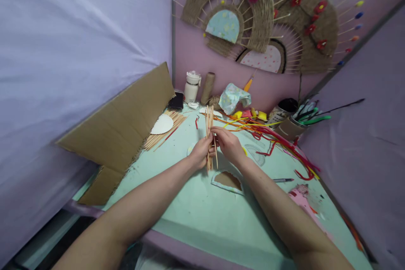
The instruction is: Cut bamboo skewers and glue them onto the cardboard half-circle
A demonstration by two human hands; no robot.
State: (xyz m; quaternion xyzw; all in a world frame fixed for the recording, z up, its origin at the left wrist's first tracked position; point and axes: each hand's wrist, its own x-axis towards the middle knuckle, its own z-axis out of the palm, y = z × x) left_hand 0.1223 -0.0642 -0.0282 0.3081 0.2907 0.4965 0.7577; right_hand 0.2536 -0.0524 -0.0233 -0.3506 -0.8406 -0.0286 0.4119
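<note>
A bundle of thin wooden sticks (209, 114) stands nearly upright over the middle of the table. My left hand (199, 152) is closed around its lower half. From the right, my right hand (229, 144) reaches to the bundle with its fingers pinched at one stick (216, 158), which slants slightly away from the others. Part of the right fingertips is hidden behind the sticks. Just below the hands lies a half-round cardboard piece (228, 180) with a pale blue edge. More loose sticks (155, 140) lie at the left, partly under a white oval piece (162, 124).
A large cardboard sheet (126, 114) leans at the left. Behind stand a white bottle (192, 87), a twine spool (208, 88) and crumpled patterned cloth (233, 98). Coloured pipe cleaners (278, 135) and a tool-filled can (289, 128) are at the right. A pen (284, 180) lies nearby.
</note>
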